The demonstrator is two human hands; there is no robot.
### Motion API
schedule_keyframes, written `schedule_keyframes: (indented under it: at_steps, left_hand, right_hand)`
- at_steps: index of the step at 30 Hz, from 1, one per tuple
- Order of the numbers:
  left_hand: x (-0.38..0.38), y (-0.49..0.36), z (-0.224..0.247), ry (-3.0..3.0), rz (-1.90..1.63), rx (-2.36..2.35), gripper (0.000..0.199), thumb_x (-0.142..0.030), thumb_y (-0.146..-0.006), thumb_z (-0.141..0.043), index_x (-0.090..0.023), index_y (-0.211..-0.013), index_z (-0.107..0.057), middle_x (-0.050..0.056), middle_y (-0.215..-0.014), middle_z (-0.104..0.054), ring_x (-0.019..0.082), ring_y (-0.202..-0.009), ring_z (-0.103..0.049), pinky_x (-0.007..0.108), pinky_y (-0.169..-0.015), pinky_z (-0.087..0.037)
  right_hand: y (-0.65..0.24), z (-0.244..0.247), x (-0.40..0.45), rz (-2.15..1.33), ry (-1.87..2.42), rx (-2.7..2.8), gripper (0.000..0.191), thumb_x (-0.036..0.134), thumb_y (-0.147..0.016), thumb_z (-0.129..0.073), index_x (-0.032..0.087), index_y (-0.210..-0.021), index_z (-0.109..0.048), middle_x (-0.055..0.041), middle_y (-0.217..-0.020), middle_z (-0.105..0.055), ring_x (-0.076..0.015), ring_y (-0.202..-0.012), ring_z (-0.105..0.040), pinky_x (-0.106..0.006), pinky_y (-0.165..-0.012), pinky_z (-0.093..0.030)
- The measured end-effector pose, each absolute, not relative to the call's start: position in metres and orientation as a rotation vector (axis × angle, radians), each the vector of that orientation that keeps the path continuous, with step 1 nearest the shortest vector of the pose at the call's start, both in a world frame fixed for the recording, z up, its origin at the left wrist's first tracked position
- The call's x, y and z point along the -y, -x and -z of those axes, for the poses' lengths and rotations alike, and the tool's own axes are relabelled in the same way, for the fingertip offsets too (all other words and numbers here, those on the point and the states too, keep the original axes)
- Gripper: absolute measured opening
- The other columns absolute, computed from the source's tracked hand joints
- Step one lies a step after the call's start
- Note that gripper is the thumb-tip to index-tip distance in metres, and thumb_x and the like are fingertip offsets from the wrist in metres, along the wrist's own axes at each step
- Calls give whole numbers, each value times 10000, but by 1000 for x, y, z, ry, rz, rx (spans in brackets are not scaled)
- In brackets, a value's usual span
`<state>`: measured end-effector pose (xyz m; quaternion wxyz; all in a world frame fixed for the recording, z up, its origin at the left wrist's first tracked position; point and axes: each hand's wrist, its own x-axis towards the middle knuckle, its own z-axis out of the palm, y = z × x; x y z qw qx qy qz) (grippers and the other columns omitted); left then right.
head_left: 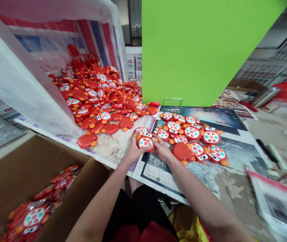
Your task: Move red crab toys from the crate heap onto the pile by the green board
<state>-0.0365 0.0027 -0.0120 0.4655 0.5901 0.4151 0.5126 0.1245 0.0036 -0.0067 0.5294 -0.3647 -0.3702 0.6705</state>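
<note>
Between my two hands is a red crab toy (144, 144) with a white face of coloured buttons and bulging eyes. My left hand (134, 148) grips its left side, the thumb along the lower edge. My right hand (161, 148) has its fingers closed on the right side. Just behind it, touching or nearly so, shows another crab toy (141, 130). To the right, several more crab toys (192, 132) lie in rough rows, mostly button side up; one red toy (183, 152) shows its plain back.
A large heap of crab toys (103, 101) spills from a white-lined striped bag (100, 40) at left. A green panel (198, 50) stands behind the table. Bagged toys lie in a cardboard box (83, 168) at lower left. Tools (266, 150) lie at right.
</note>
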Motion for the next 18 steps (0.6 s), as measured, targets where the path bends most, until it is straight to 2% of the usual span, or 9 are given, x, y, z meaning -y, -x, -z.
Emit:
schedule_keyframes:
  at_steps: [3, 8, 13, 18]
  left_hand:
    - [-4, 40, 9, -1380, -1189, -982, 1044, -275, -620, -824, -248, -1480, -232, 130, -1423, -443, 298, -1248, -510, 435, -1023, -454]
    - [-1, 41, 9, -1375, -1192, -986, 1035, -302, -628, -825, -238, -1482, -243, 132, -1426, -455, 307, -1249, -512, 437, -1029, -451]
    - [-5, 41, 15, -1358, -1292, -874, 712, -433, -854, -603, -243, -1460, -282, 125, -1498, -379, 265, -1319, -452, 415, -1067, -420]
    - [-8, 43, 18, -1394, -1300, -934, 640, -448, -884, -555, -247, -1442, -315, 110, -1507, -372, 249, -1339, -430, 392, -1085, -400]
  right_hand:
    - [-124, 6, -1, -1576, 931, 975, 493, 490, -788, -676, 293, -1216, -531, -38, -1061, -638, -170, -724, -669, -316, -491, -603]
    - [-124, 4, 1, -1585, 929, 995, 441, 474, -811, -659, 287, -1189, -529, -32, -1023, -625, -145, -681, -663, -289, -466, -608]
    - [-124, 3, 3, -1582, 909, 1007, 438, 478, -796, -674, 285, -1168, -549, -33, -1039, -625, -150, -701, -668, -285, -462, -615]
    - [-122, 2, 5, -1560, 907, 1047, 543, 340, -698, -788, 286, -1185, -553, -17, -1041, -632, -170, -770, -682, -283, -496, -628]
